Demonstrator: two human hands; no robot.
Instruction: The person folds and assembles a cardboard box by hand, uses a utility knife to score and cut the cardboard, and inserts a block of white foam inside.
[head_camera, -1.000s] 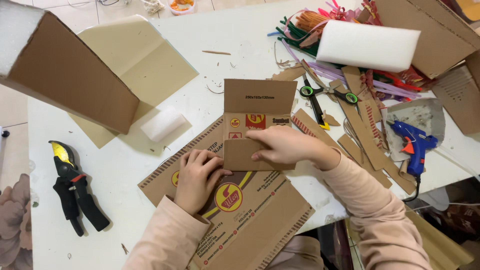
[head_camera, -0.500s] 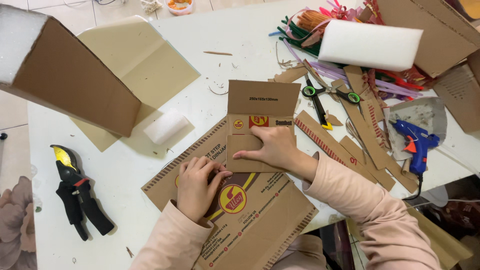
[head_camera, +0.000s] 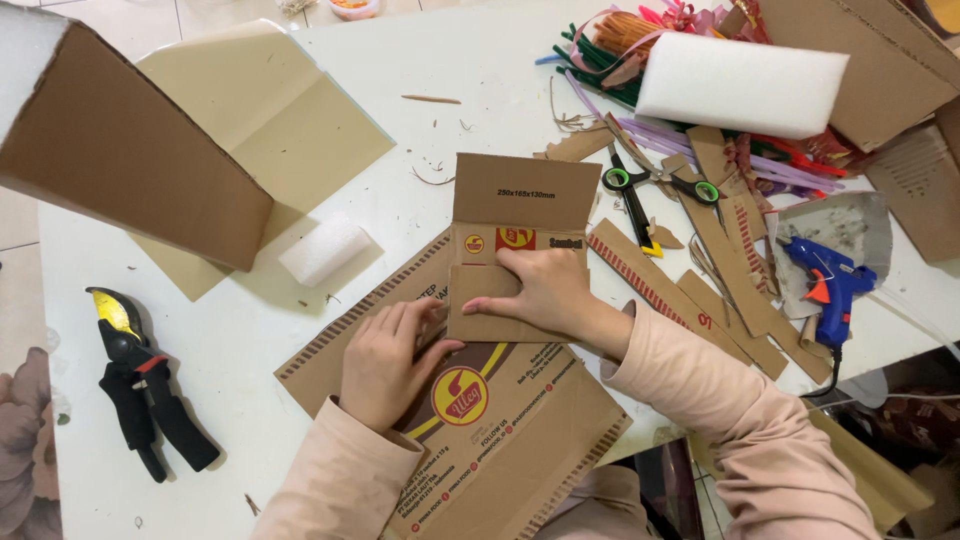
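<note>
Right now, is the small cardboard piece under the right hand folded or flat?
Folded. The small cardboard piece shows creases across it, its top flap lies beyond a fold line, and the right hand presses its lower flap down.

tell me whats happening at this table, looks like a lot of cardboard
A person in pink sleeves is working cardboard on a white table. The right hand presses flat on a small folded cardboard piece, which lies on a large printed cardboard sheet. The left hand rests on that sheet beside it. Off to the side lie pruning shears, green-handled scissors, a blue glue gun, cardboard strips and a white foam block.
</note>
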